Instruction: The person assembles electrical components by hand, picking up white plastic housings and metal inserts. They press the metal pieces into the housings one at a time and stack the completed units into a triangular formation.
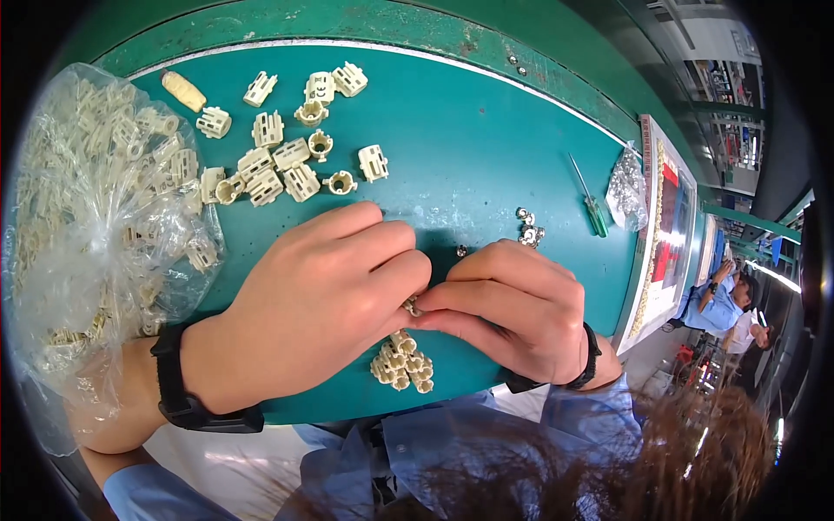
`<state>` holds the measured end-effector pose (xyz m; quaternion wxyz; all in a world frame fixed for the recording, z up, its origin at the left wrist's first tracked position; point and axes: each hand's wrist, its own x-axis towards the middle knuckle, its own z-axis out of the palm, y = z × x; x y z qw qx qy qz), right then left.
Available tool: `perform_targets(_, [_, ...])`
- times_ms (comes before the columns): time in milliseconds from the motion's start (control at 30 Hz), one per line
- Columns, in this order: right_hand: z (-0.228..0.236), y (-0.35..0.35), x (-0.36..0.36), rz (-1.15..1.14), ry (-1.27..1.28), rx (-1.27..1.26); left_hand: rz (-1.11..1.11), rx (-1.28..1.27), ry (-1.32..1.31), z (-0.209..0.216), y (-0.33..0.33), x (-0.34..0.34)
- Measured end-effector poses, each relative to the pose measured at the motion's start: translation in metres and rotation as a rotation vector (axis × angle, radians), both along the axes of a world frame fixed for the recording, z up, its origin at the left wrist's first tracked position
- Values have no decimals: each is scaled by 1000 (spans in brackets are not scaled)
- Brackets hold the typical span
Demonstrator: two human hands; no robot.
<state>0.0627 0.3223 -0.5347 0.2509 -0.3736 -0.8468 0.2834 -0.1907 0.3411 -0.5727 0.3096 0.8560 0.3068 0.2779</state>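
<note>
My left hand (321,282) is closed, its thumb and fingers round a small cream plastic socket (411,306), most of which they hide. From the right, the pinched thumb and forefinger of my right hand (512,308) meet the same socket; anything smaller between them is hidden. Just below lies a cluster of cream plastic sockets (403,363). Beyond my hands, several loose slotted sockets (291,154) lie scattered, some upright with their round openings showing. Small shiny metal parts (530,230) sit in a little group past my right hand, with a single metal part (461,251) nearer.
At the left, a large clear plastic bag (113,208) full of sockets rests against my left forearm. A green-handled screwdriver (595,213) and a small clear bag (627,191) lie at the right of the green mat (486,148). A framed board (665,234) borders that side; people sit beyond.
</note>
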Motion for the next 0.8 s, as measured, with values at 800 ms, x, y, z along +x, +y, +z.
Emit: perform_targets(800, [98, 5, 110, 5, -178, 15, 153, 345, 235, 136, 17, 70])
